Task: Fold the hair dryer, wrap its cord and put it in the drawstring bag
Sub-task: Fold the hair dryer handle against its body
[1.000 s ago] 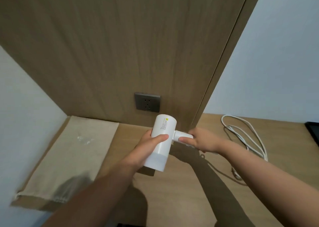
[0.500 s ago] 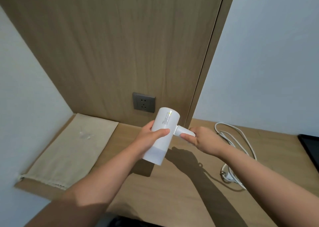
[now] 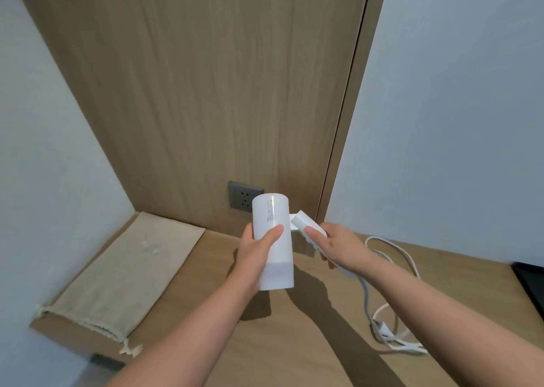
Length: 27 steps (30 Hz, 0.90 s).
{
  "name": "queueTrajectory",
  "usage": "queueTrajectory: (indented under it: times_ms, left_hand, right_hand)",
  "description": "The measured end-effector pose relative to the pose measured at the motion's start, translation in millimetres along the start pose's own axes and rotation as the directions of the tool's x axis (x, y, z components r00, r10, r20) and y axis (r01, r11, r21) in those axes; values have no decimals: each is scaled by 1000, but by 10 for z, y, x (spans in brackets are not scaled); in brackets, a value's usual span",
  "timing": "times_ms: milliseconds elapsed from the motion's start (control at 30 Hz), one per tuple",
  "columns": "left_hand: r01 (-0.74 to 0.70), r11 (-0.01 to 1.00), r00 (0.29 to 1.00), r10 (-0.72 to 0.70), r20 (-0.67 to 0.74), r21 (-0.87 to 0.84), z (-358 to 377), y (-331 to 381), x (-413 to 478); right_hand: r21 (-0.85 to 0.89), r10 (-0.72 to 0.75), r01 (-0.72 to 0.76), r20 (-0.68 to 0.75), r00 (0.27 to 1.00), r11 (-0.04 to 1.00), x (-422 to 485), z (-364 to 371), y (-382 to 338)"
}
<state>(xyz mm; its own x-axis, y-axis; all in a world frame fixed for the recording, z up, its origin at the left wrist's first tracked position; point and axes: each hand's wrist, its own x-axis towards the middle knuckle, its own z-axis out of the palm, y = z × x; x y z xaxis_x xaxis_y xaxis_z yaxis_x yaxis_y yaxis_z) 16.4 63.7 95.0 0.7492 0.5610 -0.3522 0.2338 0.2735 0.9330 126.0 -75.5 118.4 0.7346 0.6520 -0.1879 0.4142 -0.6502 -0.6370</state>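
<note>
A white hair dryer (image 3: 272,227) is held above the wooden desk (image 3: 294,342), barrel upright. My left hand (image 3: 256,254) grips the barrel from the left, thumb across its front. My right hand (image 3: 335,246) is closed around the dryer's handle (image 3: 306,224), which slants down to the right from the hinge. The white cord (image 3: 388,295) runs from under my right hand and lies in loose loops on the desk at the right, ending in the plug (image 3: 382,329). The beige drawstring bag (image 3: 126,272) lies flat at the desk's left end.
A grey wall socket (image 3: 243,199) sits in the wood panel just behind the dryer. White walls close in on the left and right. A dark flat object (image 3: 530,283) lies at the desk's far right edge.
The dryer has risen slightly and its barrel stands more upright. The handle has swung from pointing sideways to slanting downward in my right hand.
</note>
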Motion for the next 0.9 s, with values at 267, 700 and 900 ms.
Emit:
queueTrajectory:
  times_ms: [267,700,900]
  left_hand:
    - [62,965,994,-36,103,-256,-20,172,14]
    - [-230,914,970,186,-158,-334,-141,756,1]
    - [-206,911,978,175,-117,-358,-84,929,110]
  right_hand:
    - [-314,-149,145,14,989,938,61,-491,-183]
    - [-2,-156,158,-180,971,987,56,-334,-563]
    - [101,-85,101,-156,984,990,124,-410,-636]
